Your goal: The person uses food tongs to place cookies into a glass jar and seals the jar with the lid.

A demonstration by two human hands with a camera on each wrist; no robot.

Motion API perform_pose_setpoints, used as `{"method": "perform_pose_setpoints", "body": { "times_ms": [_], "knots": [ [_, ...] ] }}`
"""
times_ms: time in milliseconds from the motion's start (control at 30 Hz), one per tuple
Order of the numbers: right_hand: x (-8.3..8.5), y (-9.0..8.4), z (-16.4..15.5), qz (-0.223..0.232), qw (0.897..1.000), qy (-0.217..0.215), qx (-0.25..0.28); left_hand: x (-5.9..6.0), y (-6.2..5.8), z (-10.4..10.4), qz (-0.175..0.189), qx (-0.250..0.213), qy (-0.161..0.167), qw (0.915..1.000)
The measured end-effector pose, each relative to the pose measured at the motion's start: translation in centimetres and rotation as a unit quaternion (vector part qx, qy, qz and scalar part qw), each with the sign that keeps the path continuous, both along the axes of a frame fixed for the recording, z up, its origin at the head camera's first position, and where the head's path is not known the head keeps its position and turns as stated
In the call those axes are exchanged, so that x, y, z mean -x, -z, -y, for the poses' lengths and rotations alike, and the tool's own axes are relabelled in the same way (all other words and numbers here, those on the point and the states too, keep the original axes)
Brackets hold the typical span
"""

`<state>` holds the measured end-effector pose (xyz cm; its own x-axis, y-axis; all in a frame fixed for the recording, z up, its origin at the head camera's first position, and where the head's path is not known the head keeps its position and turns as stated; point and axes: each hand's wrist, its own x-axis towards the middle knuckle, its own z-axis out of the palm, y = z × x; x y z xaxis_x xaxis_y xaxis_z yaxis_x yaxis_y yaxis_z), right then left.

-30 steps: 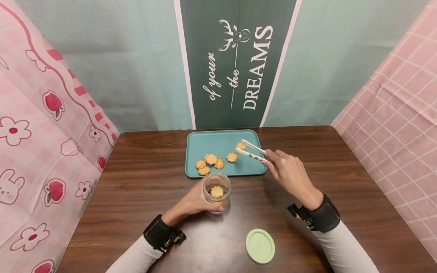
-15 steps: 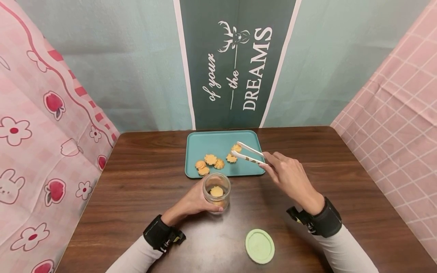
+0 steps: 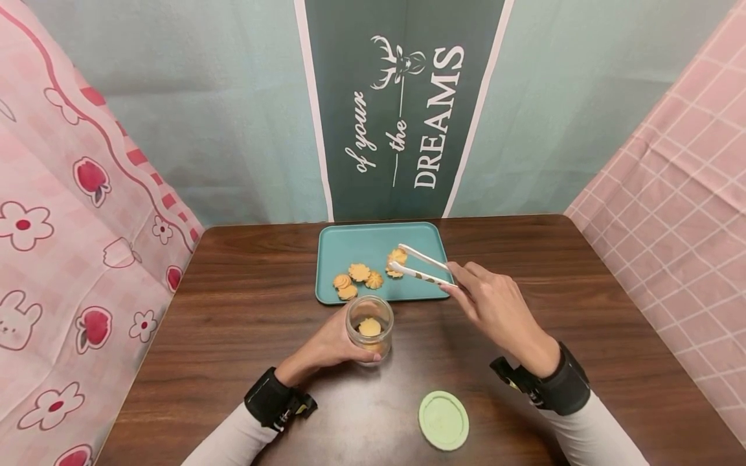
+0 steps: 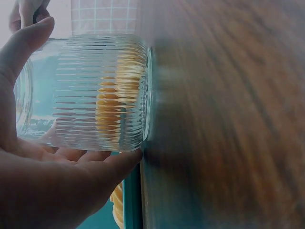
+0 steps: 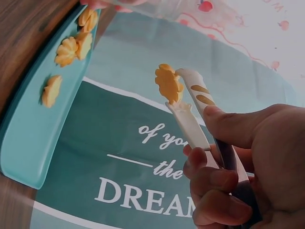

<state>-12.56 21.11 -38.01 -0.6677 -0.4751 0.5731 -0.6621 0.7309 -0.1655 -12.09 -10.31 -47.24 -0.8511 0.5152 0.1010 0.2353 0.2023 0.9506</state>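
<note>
My left hand (image 3: 326,343) grips a ribbed glass jar (image 4: 81,90) around its side. The jar stands upright on the table without a lid, with several cookies (image 3: 370,327) at its bottom. In my right hand (image 3: 498,307) is a pair of white tongs (image 3: 424,277) with gold marks. Between the tips of the tongs a flower-shaped cookie (image 5: 167,83) is pinched, raised above the tray; in the head view it overlaps another cookie lying there. Several more cookies (image 3: 359,272) lie on the teal tray (image 3: 355,243), just behind the jar.
A round light green lid (image 3: 444,421) lies on the brown wooden table (image 3: 245,310), in front and to the right of the jar. A green cloth backdrop (image 3: 233,129) hangs behind the tray, and pink cloths (image 3: 664,188) hang at both sides.
My right hand has moved the tongs and the pinched cookie to the left over the tray, toward the jar. The left hand and jar have stayed in place.
</note>
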Motion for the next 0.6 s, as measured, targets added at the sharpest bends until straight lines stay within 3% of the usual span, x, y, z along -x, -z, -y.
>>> {"method": "perform_pose_setpoints", "body": {
  "times_ms": [600],
  "knots": [
    [-2.0, -1.3, 0.9, -0.045, 0.997, -0.056, 0.003, 0.0, 0.0, 0.1, 0.002, -0.011, 0.008, 0.9999]
  ]
}}
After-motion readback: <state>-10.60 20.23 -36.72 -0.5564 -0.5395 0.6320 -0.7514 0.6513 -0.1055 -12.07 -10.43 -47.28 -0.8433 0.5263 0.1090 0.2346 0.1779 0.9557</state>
